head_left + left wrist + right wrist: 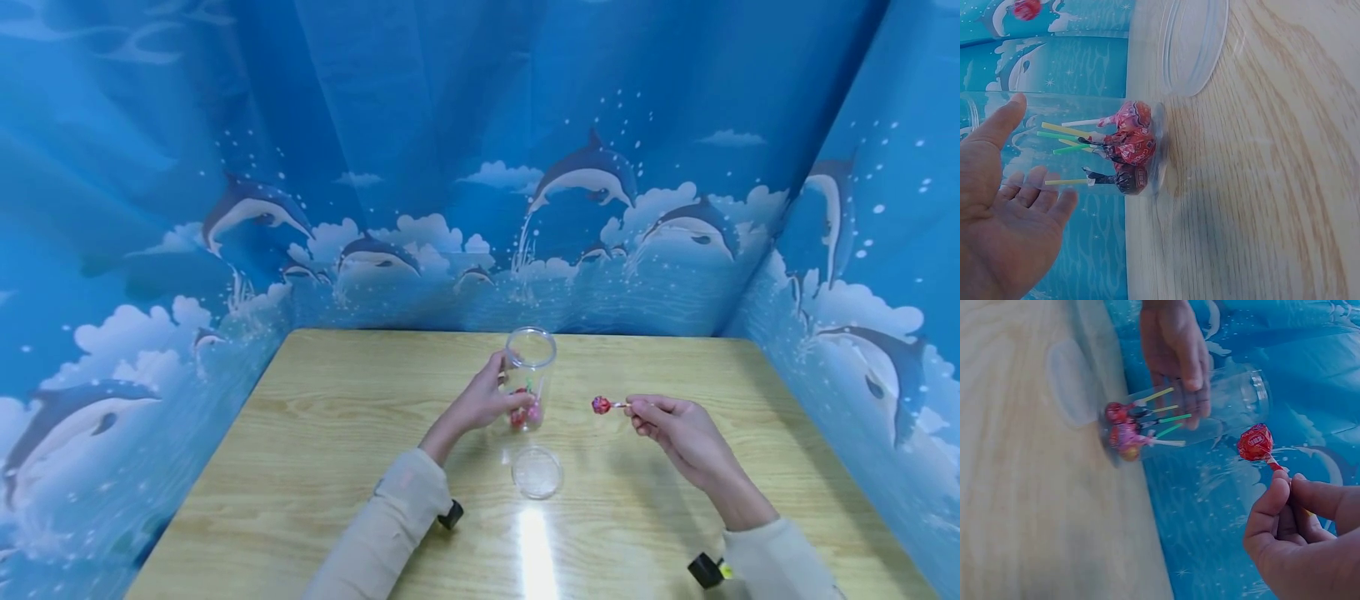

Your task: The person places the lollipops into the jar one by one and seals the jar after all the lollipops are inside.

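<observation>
A clear plastic jar (532, 367) stands upright on the table with its mouth uncovered. Several wrapped lollipops (1132, 147) lie at its bottom, heads down, with yellow, green and white sticks pointing up. My left hand (491, 398) curves round the jar's side, thumb on one side and fingers on the other. To the right of the jar, my right hand (678, 433) pinches a red-wrapped lollipop (1255, 442) by its stick between thumb and forefinger. That lollipop's head points toward the jar and is apart from it.
A round clear lid (537, 472) lies flat on the wooden table (337, 417), just in front of the jar. Blue curtains (420, 108) printed with dolphins hang behind the table and along both sides.
</observation>
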The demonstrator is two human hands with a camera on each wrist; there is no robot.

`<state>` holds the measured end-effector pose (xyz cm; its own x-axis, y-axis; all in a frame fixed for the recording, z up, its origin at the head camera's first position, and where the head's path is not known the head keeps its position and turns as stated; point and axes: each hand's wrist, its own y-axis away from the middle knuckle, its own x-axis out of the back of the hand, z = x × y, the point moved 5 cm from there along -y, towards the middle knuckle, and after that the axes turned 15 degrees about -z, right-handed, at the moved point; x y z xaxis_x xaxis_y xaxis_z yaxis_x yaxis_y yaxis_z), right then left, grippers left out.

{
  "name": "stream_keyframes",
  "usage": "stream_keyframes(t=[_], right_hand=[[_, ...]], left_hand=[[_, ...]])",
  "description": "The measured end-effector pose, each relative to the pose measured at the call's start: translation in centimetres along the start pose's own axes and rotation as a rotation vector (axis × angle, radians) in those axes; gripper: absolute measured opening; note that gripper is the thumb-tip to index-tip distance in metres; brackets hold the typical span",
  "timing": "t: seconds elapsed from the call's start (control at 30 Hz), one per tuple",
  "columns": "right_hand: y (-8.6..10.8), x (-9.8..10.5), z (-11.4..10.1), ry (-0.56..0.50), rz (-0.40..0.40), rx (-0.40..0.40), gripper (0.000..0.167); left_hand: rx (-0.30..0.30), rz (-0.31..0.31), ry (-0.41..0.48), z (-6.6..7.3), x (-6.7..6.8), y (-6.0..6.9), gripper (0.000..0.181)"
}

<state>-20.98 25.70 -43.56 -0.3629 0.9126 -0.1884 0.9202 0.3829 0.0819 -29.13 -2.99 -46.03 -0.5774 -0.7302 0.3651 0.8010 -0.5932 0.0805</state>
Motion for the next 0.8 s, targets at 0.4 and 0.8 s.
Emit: stream_keyframes(t=[0.4,0.8], right_hand=[[-1.8,-0.8,-4.1,-0.054,-0.029,0.111,0.013],[-4.5,-2.7,-6.1,0.019,-0.023,0.137,0.023]], left_hand=[[-0.007,0.009,-0.003,0.2,0.0,0.0,0.075],[0.008,0.024,-0.019,0.5,0.0,0.1,0.075]])
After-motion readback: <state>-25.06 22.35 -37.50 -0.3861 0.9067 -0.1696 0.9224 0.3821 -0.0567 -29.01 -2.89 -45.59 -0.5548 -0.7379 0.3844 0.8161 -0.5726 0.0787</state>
